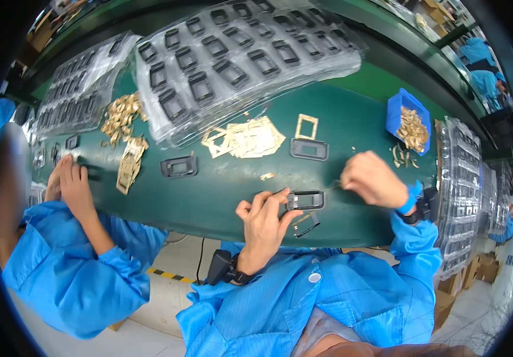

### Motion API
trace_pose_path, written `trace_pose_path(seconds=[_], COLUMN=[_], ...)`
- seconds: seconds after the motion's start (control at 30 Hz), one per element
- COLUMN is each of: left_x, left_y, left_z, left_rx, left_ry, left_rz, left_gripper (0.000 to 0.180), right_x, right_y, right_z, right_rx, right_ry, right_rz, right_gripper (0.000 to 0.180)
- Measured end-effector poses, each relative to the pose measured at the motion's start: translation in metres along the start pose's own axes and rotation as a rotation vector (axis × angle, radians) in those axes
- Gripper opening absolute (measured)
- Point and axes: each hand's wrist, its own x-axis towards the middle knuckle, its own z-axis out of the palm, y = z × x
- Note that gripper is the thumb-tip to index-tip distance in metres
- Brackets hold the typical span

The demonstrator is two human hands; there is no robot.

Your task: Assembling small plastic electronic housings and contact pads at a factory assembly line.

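So: green desk [221, 196], clear tray [227, 98] across the back. Left hand [265, 220] grips a black housing [307, 207] near the desk's front edge; right hand [374, 178] off to its right, fingers bunched, can't tell on what. Thin black strip [311, 228] just nearer the person.

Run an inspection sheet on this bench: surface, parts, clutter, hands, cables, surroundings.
Surface: green tabletop, scattered with parts.
Parts: black housing near the front edge; cream frames piled farther back; blue bin at right, holding gold-coloured pieces.
Clutter: small gold-coloured scrap; thin dark piece close to the edge.
Hands: left hand grips the black housing; right hand apart from it, fingers curled, anything held too blurred to tell.
Cables: dark cable hangs below the front edge.
Surroundings: loaded plastic tray beyond; co-worker's blue sleeve at left.
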Motion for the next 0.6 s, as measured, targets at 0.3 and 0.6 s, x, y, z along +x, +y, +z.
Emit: trace_pose_path(seconds=[0.3, 0.6], left_x=[0.009, 0.031], left_y=[0.009, 0.016], left_z=[-0.015, -0.009], left_rx=[0.016, -0.359], left_ry=[-0.16, -0.164], left_rz=[-0.036, -0.268], left_gripper=[0.054, 0.034], right_x=[-0.088, -0.028], right_y=[0.099, -0.027], right_z=[-0.066, 0.032], right_rx=[-0.491, 0.162], right_ry=[0.885, 0.679], right_rz=[0.592, 0.548], right_gripper=[0.011, 0.016])
